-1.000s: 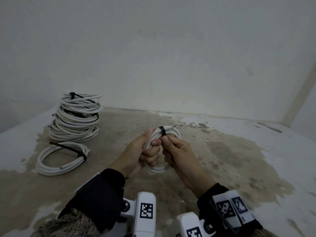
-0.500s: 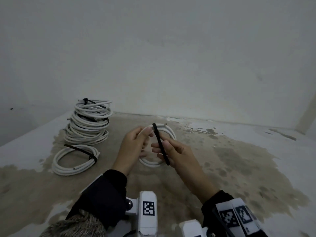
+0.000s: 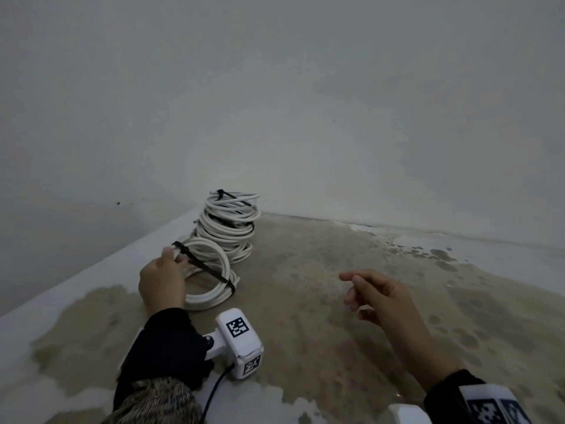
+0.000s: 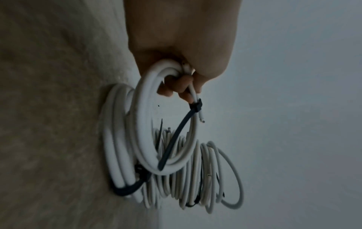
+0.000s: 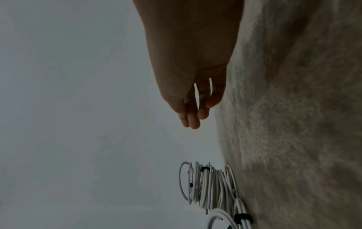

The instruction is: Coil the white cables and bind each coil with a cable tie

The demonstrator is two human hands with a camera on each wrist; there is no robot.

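My left hand (image 3: 162, 278) grips a small white cable coil (image 3: 214, 254) bound by a black cable tie (image 3: 200, 263), holding it just above another tied coil (image 3: 211, 296) that lies on the floor. The left wrist view shows my fingers (image 4: 176, 89) curled round the held coil (image 4: 143, 124) next to the tie's head (image 4: 197, 106), its long tail crossing the loop. Behind stands a stack of tied white coils (image 3: 227, 224). My right hand (image 3: 371, 293) hovers to the right, fingers (image 5: 192, 119) relaxed and holding nothing.
The floor (image 3: 336, 332) is stained concrete, and pale walls (image 3: 275, 102) meet in a corner behind the coil stack. A white marker-tagged wrist camera (image 3: 240, 341) sits on my left forearm. The stack (image 5: 209, 186) also shows in the right wrist view.
My right hand let go of the tie and drew away to the right. My left hand carried the tied coil left, over the coil lying beside the stack. The head view swung left.
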